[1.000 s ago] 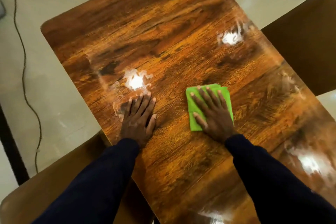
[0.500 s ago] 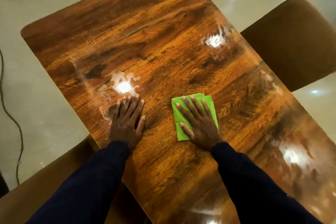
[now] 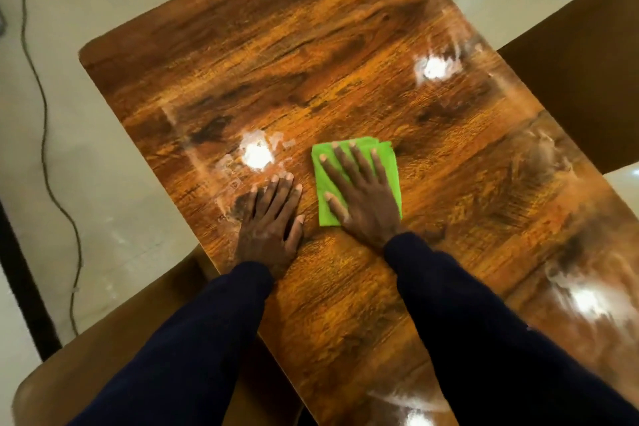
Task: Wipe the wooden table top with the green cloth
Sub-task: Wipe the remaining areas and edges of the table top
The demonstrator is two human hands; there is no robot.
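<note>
A glossy wooden table top [image 3: 311, 55] fills the head view, with smeary streaks and light glare on it. A folded green cloth [image 3: 387, 159] lies flat on it near the middle. My right hand [image 3: 363, 197] presses down on the cloth, palm flat and fingers spread, covering most of it. My left hand [image 3: 269, 221] rests flat on the bare wood just left of the cloth, fingers apart, holding nothing, close to the table's left edge. Both arms wear dark sleeves.
A brown chair seat [image 3: 587, 86] stands past the table's right edge, and another brown chair [image 3: 103, 356] sits under my left arm at the near left. A thin cable [image 3: 45, 121] trails over the pale tiled floor on the left.
My right hand has slid the green cloth leftward across the wood, so it now lies close to my left hand. The left hand stays planted in the same spot.
</note>
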